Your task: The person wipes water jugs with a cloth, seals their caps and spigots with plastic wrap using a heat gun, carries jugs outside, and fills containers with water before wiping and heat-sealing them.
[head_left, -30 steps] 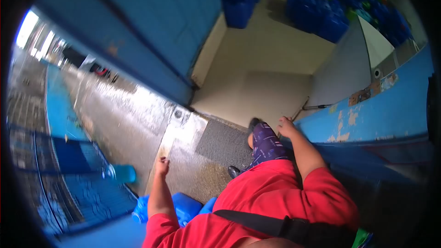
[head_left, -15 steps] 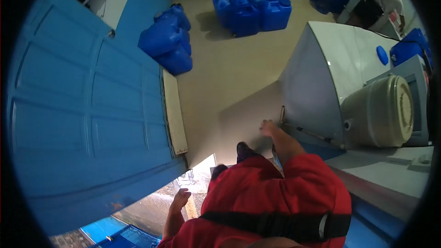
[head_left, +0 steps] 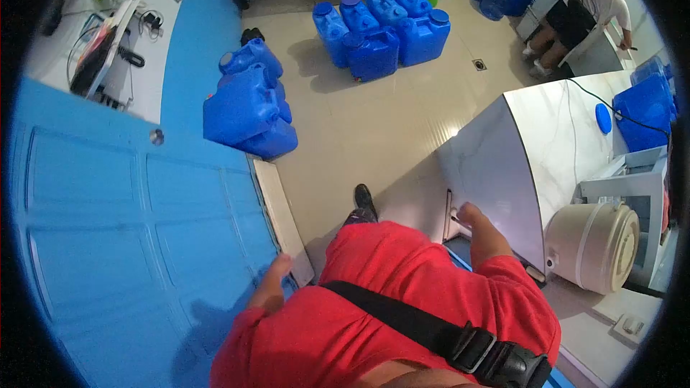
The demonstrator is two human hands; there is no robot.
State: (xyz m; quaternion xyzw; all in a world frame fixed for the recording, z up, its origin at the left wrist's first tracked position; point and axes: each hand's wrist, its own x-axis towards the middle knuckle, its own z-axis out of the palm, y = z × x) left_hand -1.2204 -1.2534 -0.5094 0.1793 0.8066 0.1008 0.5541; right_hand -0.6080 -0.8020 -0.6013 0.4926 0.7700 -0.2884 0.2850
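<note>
My left hand (head_left: 279,271) hangs at my side beside the blue panelled door (head_left: 183,244). It holds nothing that I can see, and its fingers look loosely open. On the other side my right hand (head_left: 472,217) is out in front of the side wall of the white marble-look counter (head_left: 489,165). No object shows in it; its fingers are loosely apart, and whether they touch the counter I cannot tell. A dark shoe (head_left: 365,201) of mine is forward on the beige tiled floor (head_left: 345,126).
Blue water jugs (head_left: 374,50) stand on the floor ahead, and more blue jugs (head_left: 244,108) are by the door. A beige drum-shaped cooler (head_left: 586,248) stands at the right. Another person (head_left: 568,21) bends over a counter at the back right. A shelf (head_left: 108,50) holds cables.
I have moved forward through the doorway; the bright ground outside is out of view. My left hand is now beside the door, my right hand nearer the counter. The other person shows more fully.
</note>
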